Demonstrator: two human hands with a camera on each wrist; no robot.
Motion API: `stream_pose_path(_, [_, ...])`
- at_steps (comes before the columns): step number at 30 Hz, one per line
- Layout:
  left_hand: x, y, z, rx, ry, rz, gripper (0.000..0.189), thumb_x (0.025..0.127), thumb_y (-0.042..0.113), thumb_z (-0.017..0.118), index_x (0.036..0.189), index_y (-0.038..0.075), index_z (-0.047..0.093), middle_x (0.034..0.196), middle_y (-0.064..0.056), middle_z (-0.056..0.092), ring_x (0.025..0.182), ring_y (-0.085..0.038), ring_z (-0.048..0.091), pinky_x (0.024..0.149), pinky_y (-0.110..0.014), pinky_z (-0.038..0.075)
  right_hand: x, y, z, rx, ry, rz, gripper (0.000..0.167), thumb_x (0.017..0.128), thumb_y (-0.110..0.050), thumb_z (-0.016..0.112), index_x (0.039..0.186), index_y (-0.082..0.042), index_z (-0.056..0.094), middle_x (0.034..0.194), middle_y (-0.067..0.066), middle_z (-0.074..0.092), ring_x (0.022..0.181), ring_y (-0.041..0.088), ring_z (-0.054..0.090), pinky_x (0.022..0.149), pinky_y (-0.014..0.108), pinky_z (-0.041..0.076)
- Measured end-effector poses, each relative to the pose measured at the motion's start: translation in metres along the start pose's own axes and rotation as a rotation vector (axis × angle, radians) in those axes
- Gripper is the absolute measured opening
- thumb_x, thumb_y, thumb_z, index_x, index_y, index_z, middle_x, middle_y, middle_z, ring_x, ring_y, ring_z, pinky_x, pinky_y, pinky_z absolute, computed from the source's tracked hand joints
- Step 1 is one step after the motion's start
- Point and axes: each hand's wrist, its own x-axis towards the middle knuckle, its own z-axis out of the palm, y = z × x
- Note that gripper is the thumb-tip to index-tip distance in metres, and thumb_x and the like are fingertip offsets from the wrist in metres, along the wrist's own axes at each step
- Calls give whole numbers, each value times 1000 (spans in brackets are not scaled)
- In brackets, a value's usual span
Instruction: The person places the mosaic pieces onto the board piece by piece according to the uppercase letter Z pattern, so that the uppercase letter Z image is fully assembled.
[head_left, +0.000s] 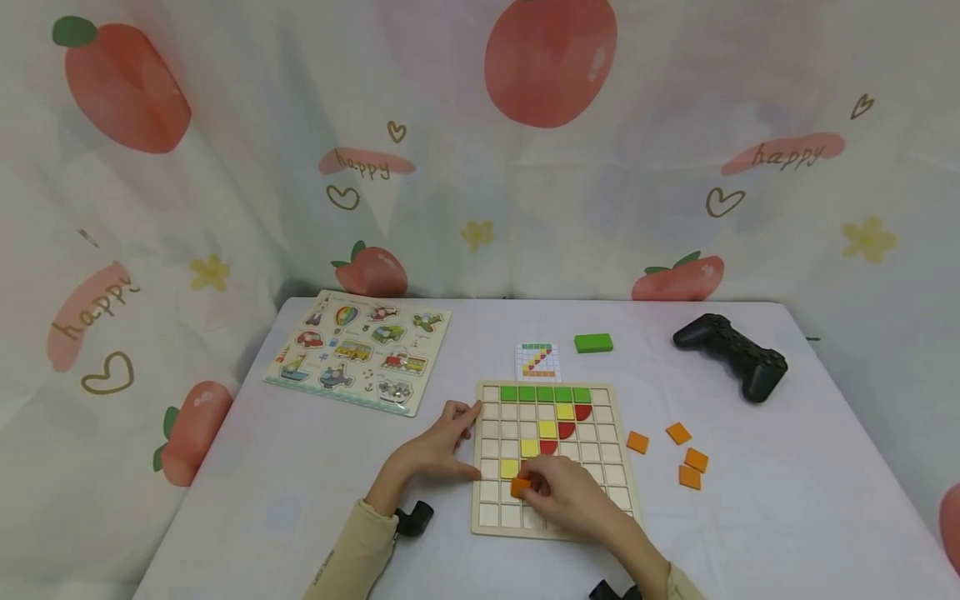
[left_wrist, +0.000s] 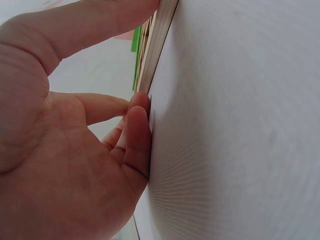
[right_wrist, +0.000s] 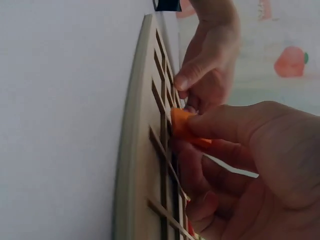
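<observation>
A wooden grid board [head_left: 489, 518] lies on the white table. My left hand [head_left: 437, 448] is at its left edge, thumb and forefinger spread apart and touching the side; in the left wrist view the fingers [left_wrist: 137, 135] meet the board's edge. My right hand [head_left: 576, 493] pinches an orange square tile [head_left: 519, 488] over the lower left of the grid, seen between thumb and finger in the right wrist view. Green squares [head_left: 546, 394] form a row near the top. Yellow squares [head_left: 547, 429] and red quarter-round pieces [head_left: 566, 430] run diagonally below, the lowest red one partly hidden by my right hand.
Several loose orange tiles [head_left: 678, 433] lie right of the board. Beyond its top edge are a small pattern card [head_left: 537, 362] and a green block [head_left: 593, 342]. A black game controller [head_left: 731, 357] sits back right, a picture puzzle board [head_left: 360, 354] back left.
</observation>
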Motion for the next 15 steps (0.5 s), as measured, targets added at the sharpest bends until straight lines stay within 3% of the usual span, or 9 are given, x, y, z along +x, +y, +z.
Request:
stream_pose_path(3, [0,-1,0,-4,2,3,105,74,20,87,156,1,23,121,-6,32,95,-14,41,77,-25,38,2,-1,6,18,-3,-21,7,90,-15,71,96,-13,72,71,-15,53,62,0,47,57,22,42])
stream_pose_path(15, [0,-2,-1,-20,-2,11,106,75,20,87,156,2,22,122,-6,32,95,-14,40,77,-25,38,5,-5,13,8,40,23,9,85,-12,75,92,-13,71,67,-14,52,58,0,46,54,22,41])
